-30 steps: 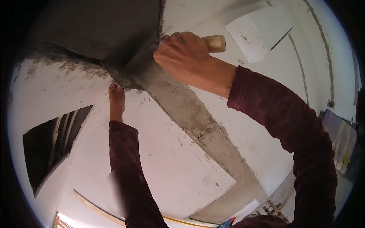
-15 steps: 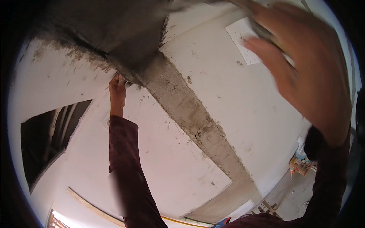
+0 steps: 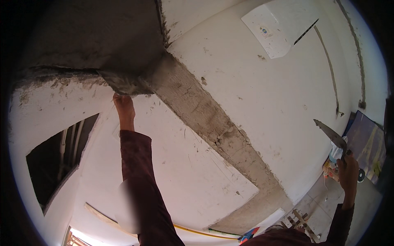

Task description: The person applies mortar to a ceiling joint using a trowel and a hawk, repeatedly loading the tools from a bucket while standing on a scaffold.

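My left hand [image 3: 124, 107] is raised to the lower edge of a dark plastered surface [image 3: 94, 35], closed on a flat tool [image 3: 127, 84] smeared with grey mortar, pressed at the corner where the dark plaster meets a rough grey cement strip [image 3: 205, 110]. My right hand [image 3: 348, 174] is low at the right, closed round a trowel [image 3: 330, 133] whose pointed blade angles up and leftward, away from the plaster.
A dark opening with pipes [image 3: 59, 160] is at left, a white box [image 3: 269, 28] at upper right. A purple panel [image 3: 365, 145] and small items [image 3: 328, 166] stand lower right. Wooden pieces [image 3: 303, 223] lie on the tiled floor; long strips [image 3: 106, 215] are along the bottom.
My right hand with the trowel has swung from the dark plaster down to the lower right. My left hand stays at the corner, shifting slightly in view.
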A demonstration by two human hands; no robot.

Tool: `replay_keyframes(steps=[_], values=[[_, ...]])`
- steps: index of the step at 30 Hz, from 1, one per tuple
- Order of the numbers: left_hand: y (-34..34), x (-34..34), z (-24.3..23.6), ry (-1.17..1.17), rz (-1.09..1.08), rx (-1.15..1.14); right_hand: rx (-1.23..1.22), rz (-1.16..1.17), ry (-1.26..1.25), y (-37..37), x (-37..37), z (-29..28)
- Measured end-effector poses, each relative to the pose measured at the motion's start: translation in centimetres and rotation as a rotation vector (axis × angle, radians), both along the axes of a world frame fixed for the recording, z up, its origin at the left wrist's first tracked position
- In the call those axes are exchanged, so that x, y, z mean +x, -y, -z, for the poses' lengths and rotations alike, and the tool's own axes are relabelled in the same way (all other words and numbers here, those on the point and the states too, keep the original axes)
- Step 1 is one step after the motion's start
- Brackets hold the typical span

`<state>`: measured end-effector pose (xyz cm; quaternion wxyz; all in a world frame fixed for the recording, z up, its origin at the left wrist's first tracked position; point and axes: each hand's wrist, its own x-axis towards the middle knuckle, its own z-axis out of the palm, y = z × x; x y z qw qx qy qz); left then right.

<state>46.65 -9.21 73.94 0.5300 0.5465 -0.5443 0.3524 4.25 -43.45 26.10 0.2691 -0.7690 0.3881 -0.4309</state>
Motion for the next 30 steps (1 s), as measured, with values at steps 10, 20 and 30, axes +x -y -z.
replay_keyframes(steps=[10, 20, 30], values=[[-0.6, 1.2, -0.2, 0.014, 0.042, 0.019, -0.045, -0.053, -0.014, -0.4, 0.1, 1.9], [-0.2, -1.2, -0.3, 0.054, -0.067, 0.002, 0.009, -0.154, -0.064, -0.7, 1.8, 3.4], [-0.7, -1.0, -0.5, 0.031, -0.049, 0.062, -0.094, -0.18, -0.009, -2.4, 4.1, 2.1]])
